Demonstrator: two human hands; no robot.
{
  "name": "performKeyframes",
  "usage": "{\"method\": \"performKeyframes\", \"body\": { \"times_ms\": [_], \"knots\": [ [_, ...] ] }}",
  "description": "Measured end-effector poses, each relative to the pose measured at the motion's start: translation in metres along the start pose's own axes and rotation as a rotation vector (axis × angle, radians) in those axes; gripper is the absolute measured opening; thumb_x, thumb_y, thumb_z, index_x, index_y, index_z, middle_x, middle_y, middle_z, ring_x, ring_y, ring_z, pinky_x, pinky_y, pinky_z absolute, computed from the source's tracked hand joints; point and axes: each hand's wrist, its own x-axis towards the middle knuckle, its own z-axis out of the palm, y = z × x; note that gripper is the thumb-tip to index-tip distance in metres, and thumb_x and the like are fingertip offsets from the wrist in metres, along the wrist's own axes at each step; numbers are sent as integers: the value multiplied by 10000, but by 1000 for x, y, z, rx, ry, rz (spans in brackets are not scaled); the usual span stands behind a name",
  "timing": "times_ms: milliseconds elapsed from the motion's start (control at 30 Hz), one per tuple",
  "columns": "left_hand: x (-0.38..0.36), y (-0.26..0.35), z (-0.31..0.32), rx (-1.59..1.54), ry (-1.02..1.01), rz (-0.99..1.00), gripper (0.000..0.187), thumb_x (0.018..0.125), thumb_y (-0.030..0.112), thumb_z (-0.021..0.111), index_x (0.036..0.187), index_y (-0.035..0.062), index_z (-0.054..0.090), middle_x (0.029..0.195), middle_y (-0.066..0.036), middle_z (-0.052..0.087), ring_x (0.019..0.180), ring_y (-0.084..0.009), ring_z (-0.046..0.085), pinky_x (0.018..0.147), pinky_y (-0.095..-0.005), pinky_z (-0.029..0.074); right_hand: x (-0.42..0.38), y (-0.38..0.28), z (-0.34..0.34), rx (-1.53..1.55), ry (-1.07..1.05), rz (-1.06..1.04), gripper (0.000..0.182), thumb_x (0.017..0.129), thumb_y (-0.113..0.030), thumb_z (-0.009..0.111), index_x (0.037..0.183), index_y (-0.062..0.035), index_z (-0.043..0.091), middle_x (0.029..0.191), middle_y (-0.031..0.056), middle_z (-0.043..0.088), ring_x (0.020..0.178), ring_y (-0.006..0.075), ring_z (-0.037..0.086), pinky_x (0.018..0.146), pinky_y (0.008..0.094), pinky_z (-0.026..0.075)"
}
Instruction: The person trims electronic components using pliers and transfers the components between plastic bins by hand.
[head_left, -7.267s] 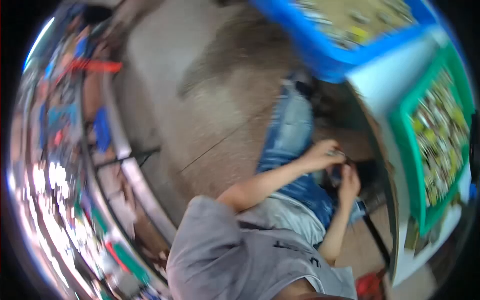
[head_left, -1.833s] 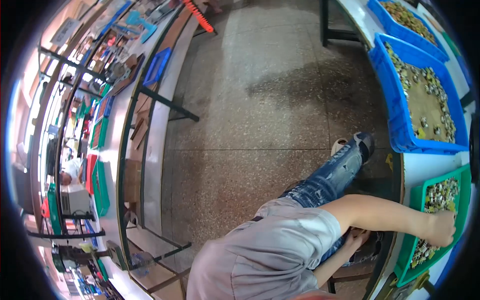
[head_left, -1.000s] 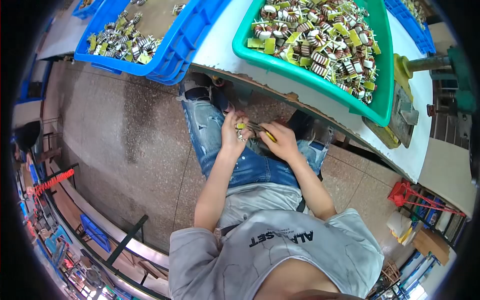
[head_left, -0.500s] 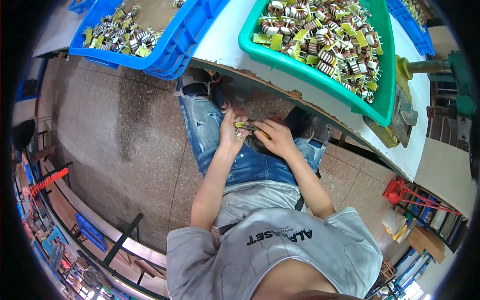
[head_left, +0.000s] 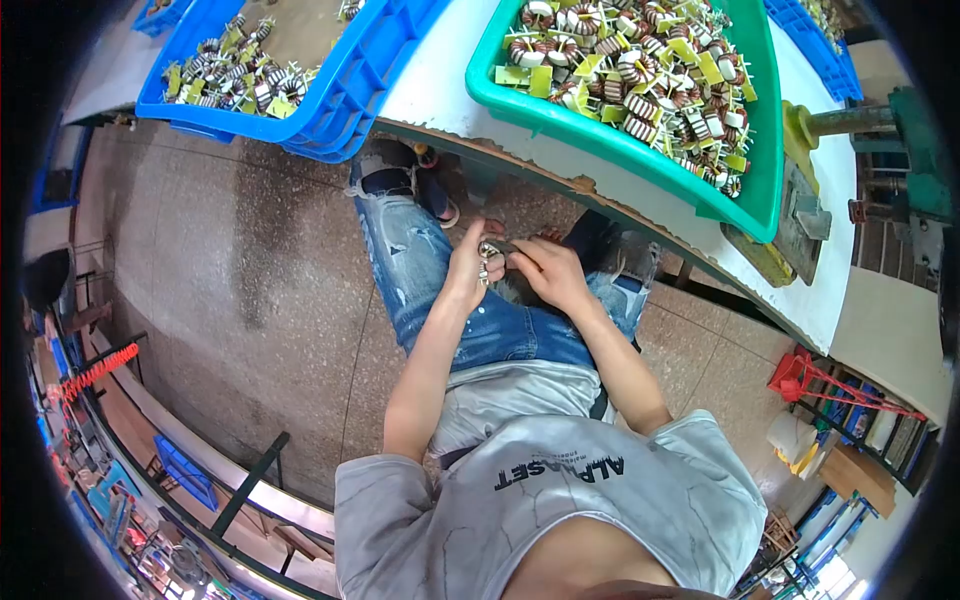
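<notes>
Over the lap, my left hand (head_left: 465, 274) is closed around small wound coils (head_left: 489, 250), with one ring facing up at the fingertips and more metal-coloured parts lower along the fingers. My right hand (head_left: 554, 276), just to the right, is wrapped round dark pliers (head_left: 508, 246). The jaws point left and meet or nearly meet the upper coil; exact contact is too small to tell. The handles are mostly hidden by the fingers.
A green bin (head_left: 620, 143) full of wound coils with yellow tabs stands on the white table (head_left: 440, 100). Left of it is a blue crate (head_left: 330, 125) holding similar coils. A metal fixture (head_left: 800, 215) sits at the right, beside the green bin.
The coil in my left hand has turned: its ring now shows where a yellow tab was. My right fingers have shifted, and the yellow plier handle is no longer visible. The view has moved slightly.
</notes>
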Motion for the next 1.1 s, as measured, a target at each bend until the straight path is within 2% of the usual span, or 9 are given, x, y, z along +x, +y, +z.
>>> {"method": "performKeyframes", "body": {
  "times_ms": [33,167,333,533,667,833,1000,1100],
  "knots": [
    [0,1,0,3,0,0,265,1010,347,442,965,109,550,712,7,473,500,-53,347,432,-204,248,0,-1,0,1,3,1,216,902,-168,636,1056,-23,682,837,75,649,612,220,560,561,293,442],
    [-2,-1,1,250,-45,135,218,988,282,507,990,74,574,743,-3,531,522,-45,392,434,-187,258,-1,-1,-6,256,-66,377,221,928,-182,621,1042,-3,684,839,74,669,616,168,547,551,266,421],
    [-5,-6,2,557,-97,299,181,960,201,587,1022,31,604,781,-14,603,551,-36,447,437,-165,270,-2,8,-6,325,8,450,240,944,-200,611,1051,2,686,823,57,671,637,127,525,561,243,405],
    [-7,-4,7,452,5,275,170,921,123,638,1046,9,619,863,-58,670,632,-45,548,473,-145,337,-2,7,-5,354,56,458,242,939,-198,617,1057,1,689,795,52,661,641,134,530,578,248,412],
    [-10,-1,7,493,43,402,150,929,108,621,1026,-6,627,881,-91,694,694,-80,585,559,-153,404,1,9,-10,357,25,314,248,940,-198,617,1059,9,686,805,50,660,648,136,533,598,253,418],
    [-2,-10,-2,547,-75,527,140,931,78,611,1035,-16,622,853,-83,687,721,-97,607,601,-163,430,-3,1,-15,451,-36,485,257,941,-200,618,1062,18,683,817,55,658,650,148,538,609,257,425],
    [-5,-7,6,566,-42,589,125,944,67,590,1040,-9,615,813,-74,674,686,-98,586,607,-183,433,0,6,-8,463,99,340,259,943,-203,618,1060,20,681,817,48,658,667,140,539,625,247,428],
    [-10,-3,6,558,-72,533,122,945,74,592,1037,-3,609,789,-66,659,670,-97,571,601,-190,431,-1,4,-12,442,60,360,256,942,-202,618,1057,19,681,823,47,660,676,139,543,633,247,432]
  ]
}}
